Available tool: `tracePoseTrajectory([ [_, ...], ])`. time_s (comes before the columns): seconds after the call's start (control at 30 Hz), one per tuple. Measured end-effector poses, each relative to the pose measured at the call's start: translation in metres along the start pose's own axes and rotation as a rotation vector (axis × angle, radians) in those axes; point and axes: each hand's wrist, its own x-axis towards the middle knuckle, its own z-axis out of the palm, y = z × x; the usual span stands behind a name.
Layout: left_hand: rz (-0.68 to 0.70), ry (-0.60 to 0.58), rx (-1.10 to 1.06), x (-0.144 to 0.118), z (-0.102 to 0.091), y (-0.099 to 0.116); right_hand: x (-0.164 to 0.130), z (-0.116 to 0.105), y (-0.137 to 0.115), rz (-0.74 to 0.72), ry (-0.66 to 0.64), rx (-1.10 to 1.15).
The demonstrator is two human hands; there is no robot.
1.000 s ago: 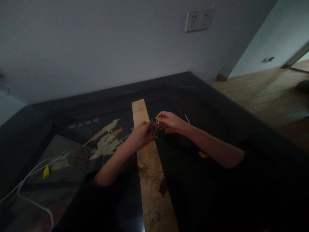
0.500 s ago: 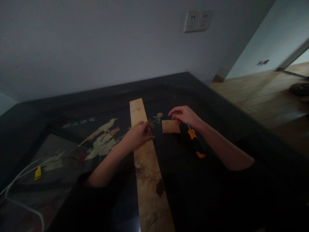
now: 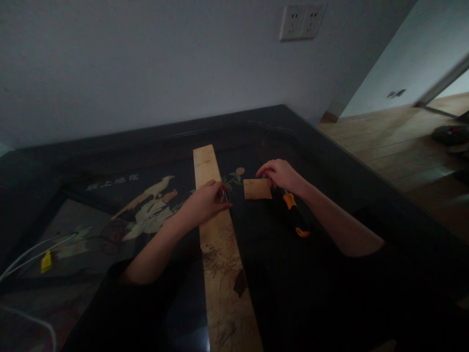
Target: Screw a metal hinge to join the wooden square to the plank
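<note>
Dark glass covers the table, which meets the grey wall at its far edge; its right edge drops to a wooden floor. Lengthwise across the table lies a long wooden plank. On the plank rests the left hand, fingers pinched on a small metal piece. Right of the plank, the right hand touches a small wooden square with curled fingers; whether it grips cannot be told. An orange-handled tool lies just beside that hand. White cable trails left of the plank.
</note>
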Motion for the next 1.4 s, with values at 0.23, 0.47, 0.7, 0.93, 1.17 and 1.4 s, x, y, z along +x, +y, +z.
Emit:
tracePoseTrajectory([
  [0.23,-0.004,-0.041,0.061,0.000,-0.003,0.003,-0.011,0.001,-0.006,-0.132,-0.101,-0.481],
  [0.47,-0.024,-0.054,0.061,0.000,-0.004,0.005,-0.021,0.009,-0.019,-0.108,-0.209,-0.604],
  [0.7,-0.004,-0.046,0.051,0.000,-0.002,0.001,-0.020,0.011,-0.019,-0.097,-0.143,-0.587],
  [0.93,0.004,-0.041,0.055,0.001,-0.001,0.000,-0.016,0.017,-0.013,-0.211,-0.059,-0.532],
  [1.17,0.002,-0.041,0.063,0.001,-0.001,-0.001,-0.013,0.022,-0.009,-0.211,-0.084,-0.347],
  [1.4,0.012,-0.038,0.064,0.000,-0.001,-0.002,-0.008,0.023,-0.013,-0.120,-0.120,-0.169],
])
